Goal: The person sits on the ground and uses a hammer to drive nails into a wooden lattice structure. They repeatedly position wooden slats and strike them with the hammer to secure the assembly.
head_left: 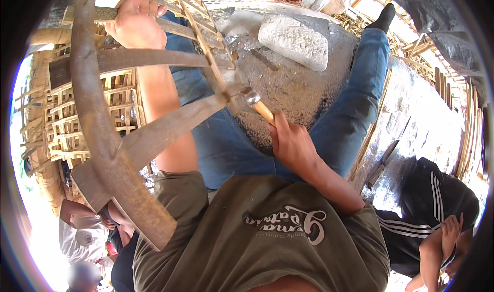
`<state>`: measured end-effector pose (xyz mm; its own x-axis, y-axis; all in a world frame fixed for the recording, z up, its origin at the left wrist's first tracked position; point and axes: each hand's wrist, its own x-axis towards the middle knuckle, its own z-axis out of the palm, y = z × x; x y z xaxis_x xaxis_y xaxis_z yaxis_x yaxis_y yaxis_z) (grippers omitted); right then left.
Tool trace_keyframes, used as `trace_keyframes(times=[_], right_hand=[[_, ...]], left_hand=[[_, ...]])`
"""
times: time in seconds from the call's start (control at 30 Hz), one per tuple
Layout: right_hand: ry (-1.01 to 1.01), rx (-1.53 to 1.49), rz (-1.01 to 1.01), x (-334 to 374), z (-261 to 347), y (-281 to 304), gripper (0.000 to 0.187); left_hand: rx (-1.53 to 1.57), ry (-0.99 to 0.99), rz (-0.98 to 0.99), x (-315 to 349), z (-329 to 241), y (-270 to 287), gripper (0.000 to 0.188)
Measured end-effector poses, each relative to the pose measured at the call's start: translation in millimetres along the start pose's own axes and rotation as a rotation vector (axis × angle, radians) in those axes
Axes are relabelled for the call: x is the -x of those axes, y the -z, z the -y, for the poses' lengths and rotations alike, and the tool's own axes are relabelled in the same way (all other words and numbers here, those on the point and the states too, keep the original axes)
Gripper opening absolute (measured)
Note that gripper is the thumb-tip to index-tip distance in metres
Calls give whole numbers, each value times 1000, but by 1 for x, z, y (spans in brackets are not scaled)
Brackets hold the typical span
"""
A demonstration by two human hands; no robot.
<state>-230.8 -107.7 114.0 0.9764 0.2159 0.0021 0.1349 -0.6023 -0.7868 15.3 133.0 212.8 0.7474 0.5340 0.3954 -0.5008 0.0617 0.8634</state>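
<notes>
A curved bamboo frame leans across my left side, its flat cross slats running toward a thin bamboo rail. Near the far end, my left hand is closed around one of the cross slats, with its forearm passing behind the frame. A hammer is gripped by its wooden handle in my right hand. Its metal head is at the end of a nearer cross slat, where that slat meets the rail; whether they touch I cannot tell.
A pale stone block lies on the grey ground between my outstretched legs. A woven bamboo lattice stands at the left. At lower right sits a person in black striped clothing; others are at lower left. Bamboo strips lie at the right.
</notes>
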Motion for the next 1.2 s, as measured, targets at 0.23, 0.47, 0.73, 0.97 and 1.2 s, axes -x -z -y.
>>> trace_keyframes(times=[0.23, 0.47, 0.73, 0.97, 1.2], right_hand=[[88, -30, -113, 7, -1, -8, 23], [71, -134, -185, 9, 1, -8, 17], [38, -122, -171, 12, 0, -12, 20], [-64, -145, -147, 10, -8, -13, 17], [21, -163, -247, 12, -6, -14, 17]], left_hand=[[-8, 0, -56, 8, -3, -4, 19], [0, 3, -56, 10, -8, -10, 14], [53, -22, -21, 10, -9, 0, 14], [-46, 42, -71, 28, -14, -22, 18], [35, 28, 42, 9, -13, 5, 12]])
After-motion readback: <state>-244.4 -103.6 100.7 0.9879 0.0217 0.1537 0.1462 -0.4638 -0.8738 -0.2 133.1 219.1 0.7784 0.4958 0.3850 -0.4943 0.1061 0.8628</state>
